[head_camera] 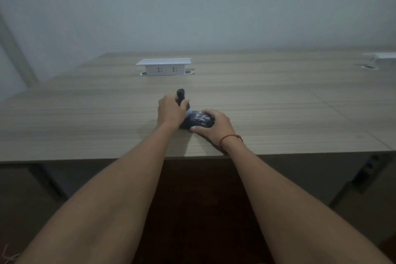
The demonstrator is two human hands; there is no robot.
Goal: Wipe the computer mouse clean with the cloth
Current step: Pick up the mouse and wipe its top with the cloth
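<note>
Two bare forearms reach from the near edge over a wood-grain laminate tabletop (pixel 257 96), pale brown with long horizontal streaks and a matte finish. The left hand (pixel 170 113) is closed around a dark, slim object (pixel 180 94) with a rounded cap end that sticks up above the knuckles; its exact nature cannot be told in the dim, soft frame. The right hand (pixel 216 127) lies over the computer mouse (pixel 199 121), a black, low, domed shell with a slightly glossy top, resting on the tabletop just inside the near edge and between the two hands. The right fingers curl over the far side of the mouse and the thumb presses its near side, so the hand grips it. A small patch of pale grey-blue material (pixel 191 112), possibly the cloth, shows just behind the mouse and touching it, between the hands; its texture is too blurred to read. A thin red string bracelet (pixel 230 138) circles the right wrist. Farther back, well apart from the hands, a white rectangular socket box (pixel 164 68) with a flat lid stands raised from the tabletop. A second white box (pixel 383 59) sits at the far right edge, partly cut off.
</note>
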